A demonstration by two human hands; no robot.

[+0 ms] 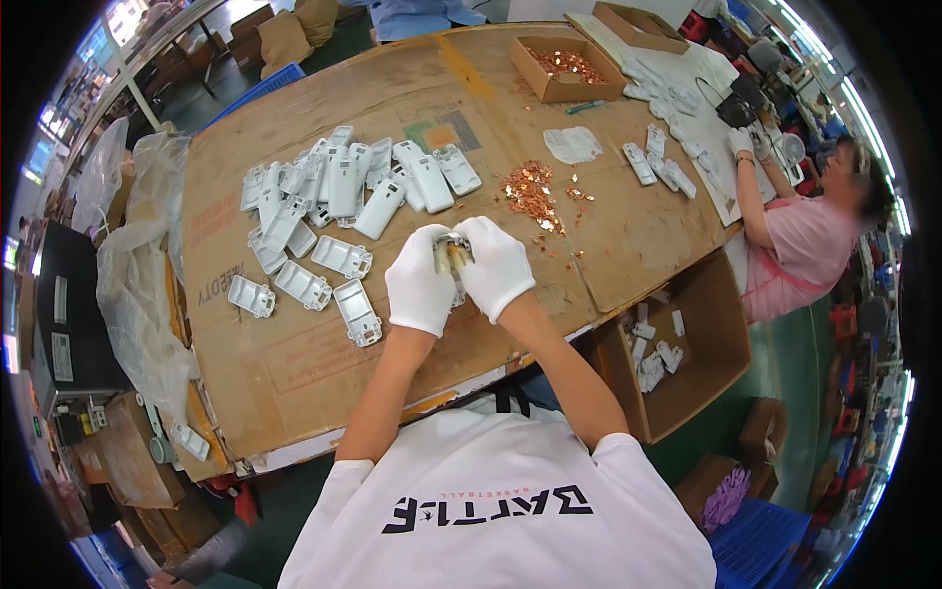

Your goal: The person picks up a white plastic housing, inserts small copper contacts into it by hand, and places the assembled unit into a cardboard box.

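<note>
My left hand (420, 280) and my right hand (496, 265), both in white gloves, meet over the near middle of the cardboard-covered table. Their fingers are closed around a white plastic housing (458, 293), mostly hidden by the gloves; only a small part shows between them. The fingertips press together at its top. Just beyond my left hand lies a heap of white plastic housings (343, 187), with several open-side-up ones (358, 312) nearer me. Past my right hand is a loose pile of small copper-coloured metal pieces (532, 194).
A cardboard box of copper pieces (567, 69) stands at the far side, near a clear plastic sheet (573, 145). More white housings (655, 162) lie to the right. An open carton (687, 368) holds white parts by the table's right edge. A co-worker in pink (800, 240) works at right.
</note>
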